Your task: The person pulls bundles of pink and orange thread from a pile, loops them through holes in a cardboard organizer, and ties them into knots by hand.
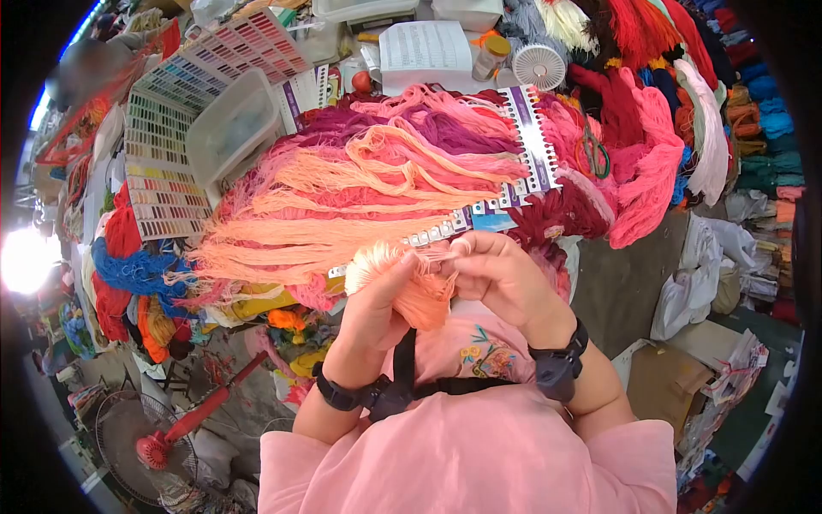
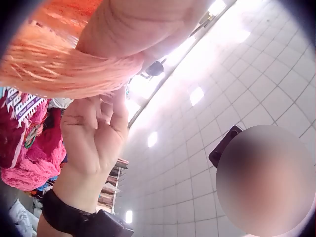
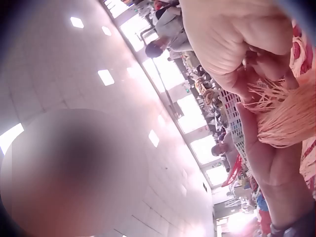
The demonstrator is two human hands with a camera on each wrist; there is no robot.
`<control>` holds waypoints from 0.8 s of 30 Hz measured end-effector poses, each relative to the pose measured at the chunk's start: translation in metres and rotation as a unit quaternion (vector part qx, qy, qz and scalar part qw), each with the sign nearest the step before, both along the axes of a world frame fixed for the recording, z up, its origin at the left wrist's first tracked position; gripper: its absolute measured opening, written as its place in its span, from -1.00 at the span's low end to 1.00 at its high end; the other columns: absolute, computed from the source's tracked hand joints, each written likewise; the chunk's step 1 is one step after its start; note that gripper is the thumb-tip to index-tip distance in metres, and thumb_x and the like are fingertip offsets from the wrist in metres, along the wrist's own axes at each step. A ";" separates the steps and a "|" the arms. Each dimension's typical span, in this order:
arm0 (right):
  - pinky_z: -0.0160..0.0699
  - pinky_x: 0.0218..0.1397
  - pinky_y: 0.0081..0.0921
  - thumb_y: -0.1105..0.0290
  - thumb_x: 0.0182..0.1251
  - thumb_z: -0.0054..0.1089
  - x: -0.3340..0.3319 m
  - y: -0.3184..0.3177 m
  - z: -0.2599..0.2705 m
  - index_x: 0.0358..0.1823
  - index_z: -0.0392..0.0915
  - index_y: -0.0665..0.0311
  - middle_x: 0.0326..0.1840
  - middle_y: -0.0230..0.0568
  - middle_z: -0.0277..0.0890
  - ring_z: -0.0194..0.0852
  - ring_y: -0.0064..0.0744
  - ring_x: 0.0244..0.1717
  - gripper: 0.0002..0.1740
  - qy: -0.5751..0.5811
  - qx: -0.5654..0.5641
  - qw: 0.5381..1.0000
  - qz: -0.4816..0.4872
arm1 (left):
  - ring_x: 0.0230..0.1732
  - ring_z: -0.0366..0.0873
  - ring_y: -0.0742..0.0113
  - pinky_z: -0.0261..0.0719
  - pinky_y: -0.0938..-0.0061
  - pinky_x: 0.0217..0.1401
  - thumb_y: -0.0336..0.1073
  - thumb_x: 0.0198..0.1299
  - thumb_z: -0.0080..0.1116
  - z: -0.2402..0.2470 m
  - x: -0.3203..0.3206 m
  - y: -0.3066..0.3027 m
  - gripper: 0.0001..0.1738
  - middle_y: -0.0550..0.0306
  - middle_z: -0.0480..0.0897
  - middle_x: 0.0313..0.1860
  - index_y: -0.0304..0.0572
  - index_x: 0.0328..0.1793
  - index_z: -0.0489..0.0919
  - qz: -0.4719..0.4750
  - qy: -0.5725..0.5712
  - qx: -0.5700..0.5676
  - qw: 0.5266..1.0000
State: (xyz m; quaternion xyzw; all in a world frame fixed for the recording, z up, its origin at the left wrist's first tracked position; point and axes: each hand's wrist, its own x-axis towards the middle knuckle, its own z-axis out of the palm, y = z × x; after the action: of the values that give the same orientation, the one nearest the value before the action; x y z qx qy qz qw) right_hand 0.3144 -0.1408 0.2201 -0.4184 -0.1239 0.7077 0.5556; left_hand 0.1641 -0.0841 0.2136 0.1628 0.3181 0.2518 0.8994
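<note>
A peach-orange skein of thread (image 1: pixel 428 300) is held up in front of the chest in the head view. The left hand (image 1: pixel 377 301) grips it, thumb along its upper side; in the left wrist view the strands (image 2: pixel 64 69) run beneath that hand's fingers. At the skein's upper end the right hand (image 1: pixel 505 278) pinches fine strands between thumb and curled fingers. The right wrist view shows loose strand ends (image 3: pixel 269 94) at the right hand's fingertips (image 3: pixel 252 81). Behind the hands, a punched card strip (image 1: pixel 437 231) carries peach hanks (image 1: pixel 317 236) laid across the pile.
Pink and purple hanks (image 1: pixel 428 128) cover the table around a second punched card (image 1: pixel 531 137). A plastic tub (image 1: pixel 233 124) stands beside thread colour charts (image 1: pixel 163 163) at the left. Further back are a printed sheet (image 1: pixel 425 53), a jar (image 1: pixel 491 58) and a small white fan (image 1: pixel 539 67).
</note>
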 end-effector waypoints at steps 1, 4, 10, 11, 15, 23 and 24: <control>0.15 -0.58 -0.77 0.49 0.09 0.00 0.006 -0.001 -0.001 -0.47 0.47 0.31 -0.59 -0.50 0.35 0.21 -0.75 -0.62 -0.93 0.087 -0.004 0.996 0.016 | -0.16 0.45 0.36 0.39 0.47 -0.08 -0.28 0.14 -0.08 -0.002 -0.002 -0.001 -0.70 0.07 0.48 -0.17 -0.33 -0.07 0.39 0.007 -0.023 0.004 1.000; 0.21 -0.48 -0.77 0.49 0.08 0.02 0.007 -0.006 0.000 -0.44 0.48 0.32 -0.55 -0.48 0.37 0.26 -0.74 -0.56 -0.93 0.115 -0.027 0.992 0.041 | -0.15 0.44 0.35 0.39 0.44 -0.07 -0.23 0.16 -0.13 -0.006 -0.003 -0.002 -0.69 0.07 0.48 -0.18 -0.32 -0.09 0.39 -0.003 -0.044 -0.008 0.999; -0.18 -0.70 -0.81 0.48 -0.03 0.15 -0.006 0.000 0.007 -0.45 0.52 0.33 -0.70 -0.55 0.28 -0.03 -0.86 -0.72 -0.91 -0.153 0.000 0.985 0.079 | -0.07 0.38 0.32 0.33 0.41 0.00 -0.16 0.19 -0.19 -0.003 0.003 -0.003 -0.64 0.01 0.43 -0.08 -0.34 -0.09 0.38 -0.026 -0.052 -0.013 0.998; -0.19 -0.70 -0.80 0.49 -0.06 0.17 -0.008 -0.001 0.001 -0.45 0.53 0.33 -0.73 -0.56 0.26 -0.04 -0.87 -0.72 -0.89 -0.175 0.024 0.981 0.075 | -0.05 0.37 0.30 0.32 0.40 0.02 -0.16 0.19 -0.19 -0.001 0.004 -0.002 -0.63 -0.01 0.41 -0.04 -0.35 -0.09 0.38 -0.029 -0.043 -0.026 0.998; -0.18 -0.69 -0.80 0.52 -0.09 0.16 -0.001 0.000 0.015 -0.50 0.53 0.34 -0.71 -0.56 0.28 -0.05 -0.86 -0.74 -0.92 -0.178 -0.008 0.979 0.095 | -0.02 0.37 0.27 0.30 0.37 0.05 -0.16 0.19 -0.20 -0.010 0.002 -0.002 -0.61 -0.05 0.38 0.01 -0.38 -0.08 0.38 -0.025 -0.062 -0.030 0.997; 0.19 -0.48 -0.77 0.55 -0.02 0.08 0.013 -0.010 -0.007 -0.48 0.50 0.30 -0.41 -0.46 0.44 0.27 -0.76 -0.49 -0.96 0.055 -0.015 0.993 0.100 | -0.03 0.39 0.25 0.35 0.36 0.03 -0.15 0.18 -0.18 -0.007 0.002 0.000 -0.60 -0.08 0.39 0.00 -0.40 -0.07 0.37 -0.033 -0.071 -0.029 0.997; 0.19 -0.48 -0.77 0.55 -0.02 0.08 0.013 -0.010 -0.008 -0.48 0.50 0.30 -0.41 -0.46 0.44 0.27 -0.76 -0.49 -0.96 0.055 -0.015 0.993 0.099 | -0.03 0.39 0.25 0.35 0.36 0.03 -0.15 0.18 -0.18 -0.007 0.002 0.000 -0.60 -0.08 0.39 0.00 -0.40 -0.07 0.37 -0.033 -0.071 -0.029 0.997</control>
State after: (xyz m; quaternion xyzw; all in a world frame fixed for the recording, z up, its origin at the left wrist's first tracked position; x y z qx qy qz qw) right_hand 0.3274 -0.1506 0.2120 -0.3730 -0.1235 0.7832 0.4820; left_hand 0.1661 -0.0836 0.2064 0.1291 0.2552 0.2235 0.9318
